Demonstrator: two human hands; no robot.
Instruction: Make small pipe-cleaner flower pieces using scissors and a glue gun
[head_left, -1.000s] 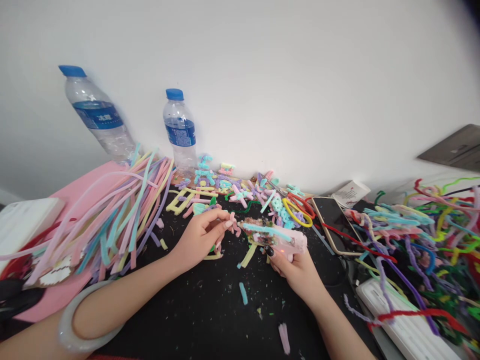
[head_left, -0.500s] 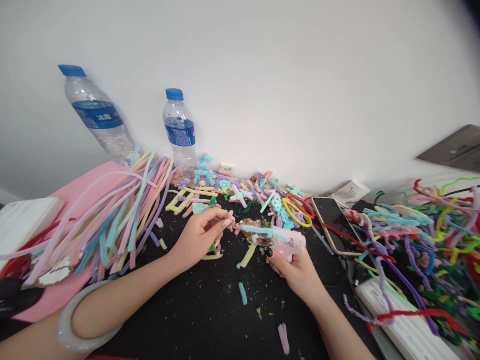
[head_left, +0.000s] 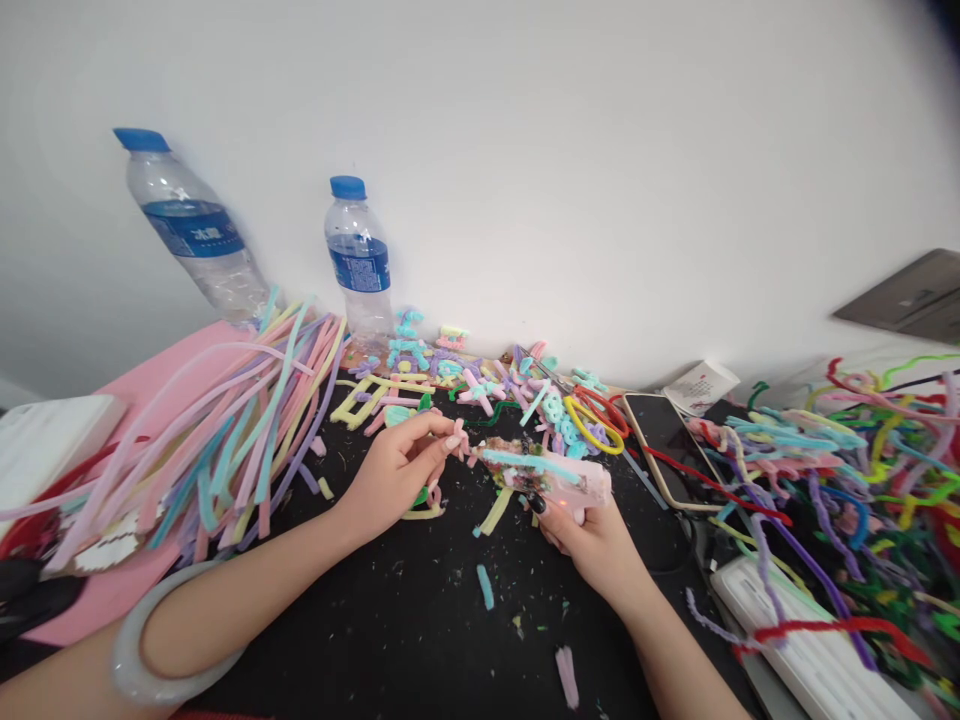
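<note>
Between its thumb and fingers, my left hand (head_left: 405, 465) pinches a small pink pipe-cleaner piece (head_left: 462, 437). My right hand (head_left: 581, 535) is wrapped round a pink hot glue gun (head_left: 581, 484), whose front is crusted with coloured fuzz and has a light blue strip along its side. The glue gun's nozzle points left, close to the pink piece; whether they touch I cannot tell. Below the gun lie a yellow pipe-cleaner scrap (head_left: 495, 512) and a short blue scrap (head_left: 486, 587). Green and yellow pieces are partly hidden behind my left hand.
Two water bottles (head_left: 358, 265) stand by the wall. A pastel pipe-cleaner bundle (head_left: 247, 420) lies left, and a multicoloured heap (head_left: 862, 500) lies right. Small shaped pieces (head_left: 480, 390) line the back. A phone (head_left: 671, 450) and a white power strip (head_left: 802, 640) lie right.
Almost nothing differs. The pink piece in my left hand has turned slightly, and the glue gun stays close to it.
</note>
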